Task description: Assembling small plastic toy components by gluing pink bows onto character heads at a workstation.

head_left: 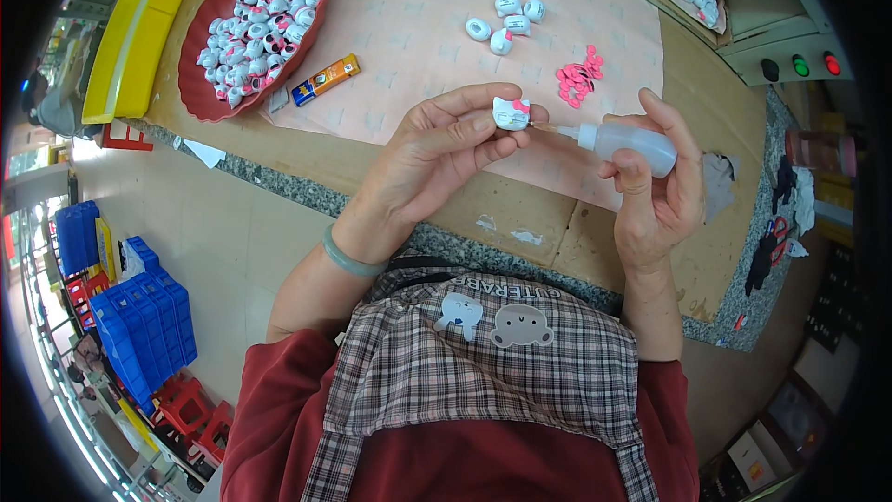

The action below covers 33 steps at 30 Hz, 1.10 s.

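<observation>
Between the thumb and fingers of my left hand point(441, 139) is a small white cat-head figurine point(510, 114) with a pink bow. My right hand point(655, 181) grips a translucent squeeze bottle point(634, 147), its thin nozzle pointing left at the figurine's lower right side. Whether the tip touches the figurine, I cannot tell. Beyond my hands, several loose white cat heads point(502, 41) lie in a cluster on the pale pink sheet point(409, 19). To their right is a small pile of bright pink pieces point(580, 77).
A red scalloped bowl point(199, 98) full of white cat heads stands at the left. Beside it lies an orange and blue narrow box point(325, 79). Scissors point(779, 227) and dark cloth are at the right edge. Blue crates point(144, 325) and red stools point(186, 407) stand on the floor, left.
</observation>
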### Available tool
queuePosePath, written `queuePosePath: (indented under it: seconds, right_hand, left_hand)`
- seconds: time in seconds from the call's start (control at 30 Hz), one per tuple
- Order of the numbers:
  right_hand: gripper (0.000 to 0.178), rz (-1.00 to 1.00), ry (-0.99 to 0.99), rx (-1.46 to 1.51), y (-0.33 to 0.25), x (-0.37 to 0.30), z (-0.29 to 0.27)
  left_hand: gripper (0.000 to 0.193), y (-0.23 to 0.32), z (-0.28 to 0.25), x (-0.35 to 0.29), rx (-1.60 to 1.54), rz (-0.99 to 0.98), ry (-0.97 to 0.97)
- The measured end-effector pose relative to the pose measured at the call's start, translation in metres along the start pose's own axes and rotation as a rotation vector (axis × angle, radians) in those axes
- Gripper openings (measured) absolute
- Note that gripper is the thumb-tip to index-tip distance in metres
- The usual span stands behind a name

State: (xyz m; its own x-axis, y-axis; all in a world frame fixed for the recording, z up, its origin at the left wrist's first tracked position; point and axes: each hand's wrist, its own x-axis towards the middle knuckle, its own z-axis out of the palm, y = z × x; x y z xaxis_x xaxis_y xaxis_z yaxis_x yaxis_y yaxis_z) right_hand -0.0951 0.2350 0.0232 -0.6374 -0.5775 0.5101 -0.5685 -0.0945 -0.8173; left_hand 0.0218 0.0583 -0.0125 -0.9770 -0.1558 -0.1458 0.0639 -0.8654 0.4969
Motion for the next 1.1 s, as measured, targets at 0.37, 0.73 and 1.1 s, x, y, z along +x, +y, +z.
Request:
queuePosePath:
  seconds: [0.37,0.73,1.1]
  right_hand:
    - [0.037,0.139,0.072,0.170,0.002,0.006,-0.005]
    - [0.022,0.579,0.062,0.238,0.031,0.021,-0.012]
    - [0.014,0.239,-0.231,-0.487,0.039,0.021,0.003]
  left_hand:
    - [0.034,0.002,-0.001,-0.002,-0.053,0.004,0.006]
    - [0.034,0.013,-0.010,-0.011,0.004,0.064,0.059]
    - [0.032,0.017,-0.015,-0.015,-0.019,0.082,0.084]
